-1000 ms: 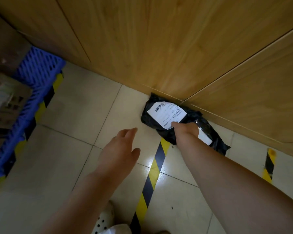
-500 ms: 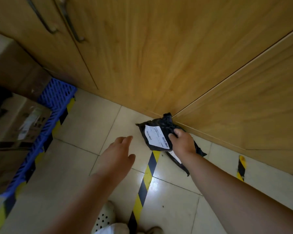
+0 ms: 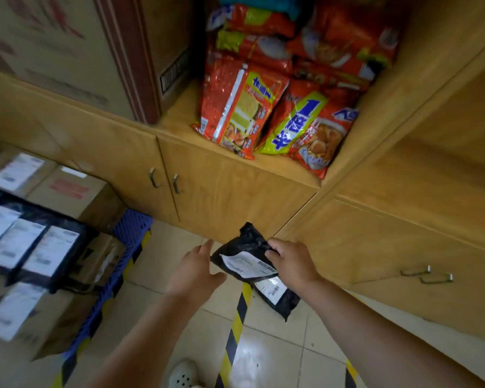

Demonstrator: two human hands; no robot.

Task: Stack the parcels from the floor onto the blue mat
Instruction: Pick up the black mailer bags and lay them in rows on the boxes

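standing at the bottom edge, a white perforated clog is seen on the pale tiled floor, beside a yellow-and-black striped floor tape. just beyond, the soft black plastic parcel with white shipping labels is held clear of the floor in front of the wooden cabinet doors; its top edge is gripped by the right hand, fingers curled over it. the left hand is kept open, fingers straight, with its thumb at the parcel's lower left corner; whether contact is made cannot be told. to the left, the blue lattice plastic mat is partly covered by stacked cardboard boxes and black labelled parcels, blurred. farther up, red and green snack bags are piled on the open wooden shelf, next to a large printed carton.
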